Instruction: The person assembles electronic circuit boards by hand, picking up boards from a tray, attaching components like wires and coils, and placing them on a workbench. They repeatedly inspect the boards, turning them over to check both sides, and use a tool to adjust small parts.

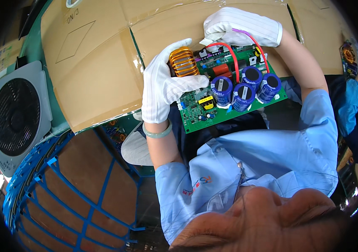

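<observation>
A green circuit board [227,116] is tilted in front of my body, over the near edge of the cardboard. My left hand [158,88], in a white striped glove, grips its left side, thumb and fingers around a copper-wound coil [183,62]. My right hand [242,28], gloved likewise, is curled closed at the far edge; what its fingertips hold is hidden. Several blue cylindrical capacitors [243,97] stand on the board's right half. A red wire [234,59] arches up from among them, and a purple wire [252,38] runs toward my right hand.
Flattened cardboard [99,80] covers the green worktop. At the left lies a grey box fan [15,111]. Below it, a blue-framed rack [84,218] holds brown panels. At the far right, another person's blue sleeve [350,107] shows near a second coil [348,54].
</observation>
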Available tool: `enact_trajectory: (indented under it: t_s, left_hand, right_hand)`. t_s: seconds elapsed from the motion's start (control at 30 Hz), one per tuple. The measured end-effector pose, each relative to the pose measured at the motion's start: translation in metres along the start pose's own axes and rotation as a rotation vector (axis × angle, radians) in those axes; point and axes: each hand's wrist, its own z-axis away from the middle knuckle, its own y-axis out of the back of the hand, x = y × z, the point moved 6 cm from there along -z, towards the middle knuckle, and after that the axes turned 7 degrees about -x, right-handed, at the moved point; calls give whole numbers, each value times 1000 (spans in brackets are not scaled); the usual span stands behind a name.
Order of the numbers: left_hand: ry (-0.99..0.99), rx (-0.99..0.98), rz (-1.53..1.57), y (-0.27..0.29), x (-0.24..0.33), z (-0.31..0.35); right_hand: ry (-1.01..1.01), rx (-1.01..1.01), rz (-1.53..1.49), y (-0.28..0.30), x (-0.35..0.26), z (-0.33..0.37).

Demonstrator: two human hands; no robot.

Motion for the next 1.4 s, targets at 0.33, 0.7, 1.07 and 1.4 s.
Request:
enact_trajectory:
  t_s: [0.33, 0.7, 1.07, 1.4]
  left_hand:
    - [-9, -6, -16, -2, 6, 1]
    - [31, -28, 98, -2, 4, 0]
    - [67, 4, 66, 1, 6, 2]
    - [79, 1, 65, 0, 5, 1]
  right_hand:
    - [112, -12, -92, 8, -10, 2]
    - [3, -118, -146, 7, -7, -2]
    - [-46, -79, -158, 21, 0, 20]
    - [-73, -43, -175, 17, -5, 27]
